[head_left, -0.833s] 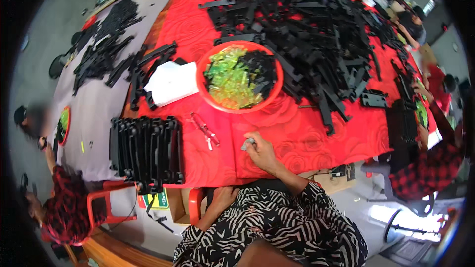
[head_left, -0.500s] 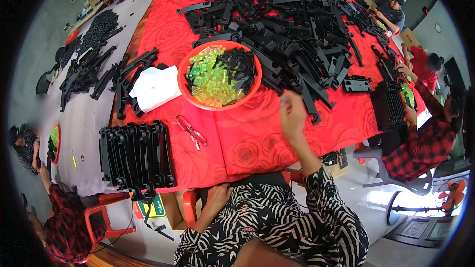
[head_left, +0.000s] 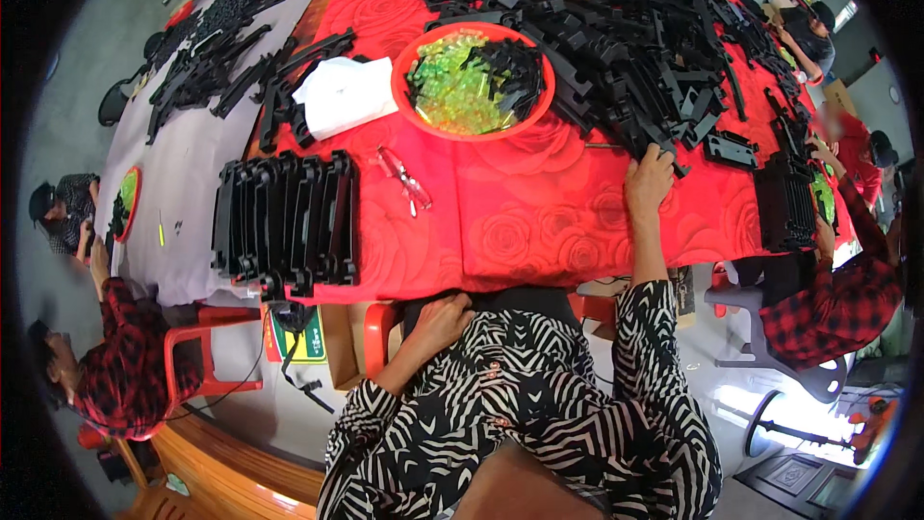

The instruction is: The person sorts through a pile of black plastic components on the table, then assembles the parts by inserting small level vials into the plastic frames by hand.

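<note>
Only unreadable print, on the green-and-yellow box (head_left: 311, 339)

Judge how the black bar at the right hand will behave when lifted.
The bar is probably stiff: it looks straight. It may drag others along, since it lies against the pile. It seems unlikely to roll, given its long, angular shape.

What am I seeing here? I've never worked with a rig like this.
There is no machine: these are a person's bare hands, seen from a wide fisheye camera on that person's head, looking down, so straight edges bend. On the red tablecloth lie a heap of black parts, a row of similar parts, a white item and a red bowl of clear greenish and black pieces. The right hand touches the heap's near edge; whether it grips a part is unclear. The left hand rests on the lap, nothing visible in it.
</note>
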Demonstrator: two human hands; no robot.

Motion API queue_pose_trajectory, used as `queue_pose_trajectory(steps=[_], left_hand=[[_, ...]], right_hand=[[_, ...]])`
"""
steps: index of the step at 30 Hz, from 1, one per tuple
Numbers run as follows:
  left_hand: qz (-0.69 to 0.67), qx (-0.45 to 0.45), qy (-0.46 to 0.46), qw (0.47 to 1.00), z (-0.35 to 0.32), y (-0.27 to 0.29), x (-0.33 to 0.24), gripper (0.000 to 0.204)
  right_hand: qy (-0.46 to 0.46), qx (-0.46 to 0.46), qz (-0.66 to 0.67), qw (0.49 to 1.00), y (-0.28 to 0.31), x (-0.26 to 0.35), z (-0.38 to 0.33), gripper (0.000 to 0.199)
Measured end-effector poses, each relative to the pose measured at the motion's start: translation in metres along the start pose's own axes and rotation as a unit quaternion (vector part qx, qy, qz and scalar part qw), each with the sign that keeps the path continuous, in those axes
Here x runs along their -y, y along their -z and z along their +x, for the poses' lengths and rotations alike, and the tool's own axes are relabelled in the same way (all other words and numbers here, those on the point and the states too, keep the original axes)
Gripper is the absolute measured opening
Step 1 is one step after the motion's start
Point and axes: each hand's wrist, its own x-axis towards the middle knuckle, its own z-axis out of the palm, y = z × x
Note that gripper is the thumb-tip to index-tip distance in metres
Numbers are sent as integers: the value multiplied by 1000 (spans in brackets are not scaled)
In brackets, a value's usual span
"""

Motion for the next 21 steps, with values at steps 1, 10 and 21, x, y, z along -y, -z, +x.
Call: queue_pose_trajectory(steps=[1,10,21], left_hand=[[0,-3,4,1000,-1,2,-2,22],[-102,-103,-161,976,-4,45,-49,14],[288,-391,-95,869,82,125,0,19]], right_hand=[[3,1,3,1000,1,-4,-2,36],[-4,-87,410,908,74,23,-30,32],[209,118,242,940,68,62,-94,30]])
